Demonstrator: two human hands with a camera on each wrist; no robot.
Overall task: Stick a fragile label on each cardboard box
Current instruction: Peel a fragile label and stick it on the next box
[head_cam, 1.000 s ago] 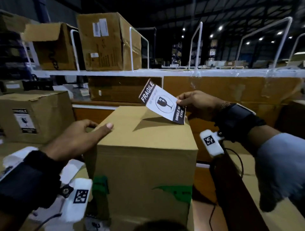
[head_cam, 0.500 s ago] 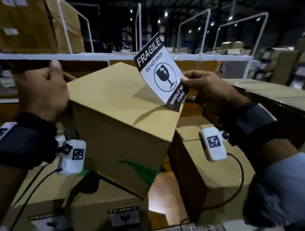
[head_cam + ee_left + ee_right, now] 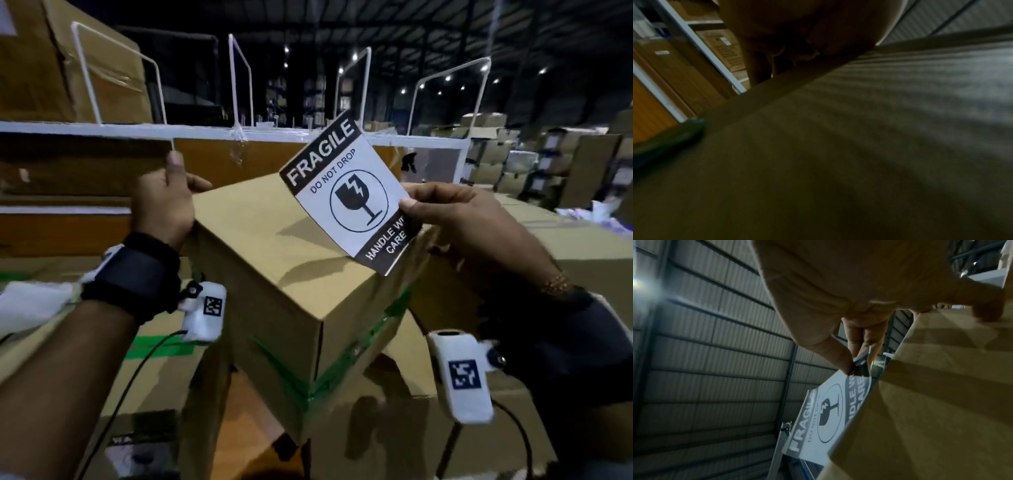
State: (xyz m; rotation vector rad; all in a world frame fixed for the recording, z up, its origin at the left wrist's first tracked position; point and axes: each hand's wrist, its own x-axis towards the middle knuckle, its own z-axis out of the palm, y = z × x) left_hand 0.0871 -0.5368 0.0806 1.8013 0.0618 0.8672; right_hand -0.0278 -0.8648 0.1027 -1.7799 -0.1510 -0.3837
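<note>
While the fragile label [image 3: 346, 202] stands tilted just above the far right part of the box top, its lower black band reading HANDLE WITH CARE sits close to the cardboard, though I cannot tell whether it touches. Printed on it are FRAGILE, DO NOT DROP and a cracked-glass symbol in a circle. The right hand [image 3: 459, 219] pinches the label's right edge, thumb on the printed face and fingers [image 3: 869, 337] behind it. The cardboard box [image 3: 274, 274] under it is plain brown, tilted with one corner toward the viewer, and green tape [image 3: 342, 370] runs along its lower edges. The left hand [image 3: 164, 202] grips the box at its far left corner, the fingers wrapped over the edge and the palm against the side. Each wrist carries a black strap and a white camera unit with a square code mark [image 3: 212, 306]. Around and below lie more brown boxes [image 3: 445, 442], one at the lower left bearing a dim label. Beyond, a white shelf [image 3: 102, 128] with wire dividers holds a large carton [image 3: 51, 75], and further stacks of boxes [image 3: 565, 161] fill the dark warehouse to the far right
</note>
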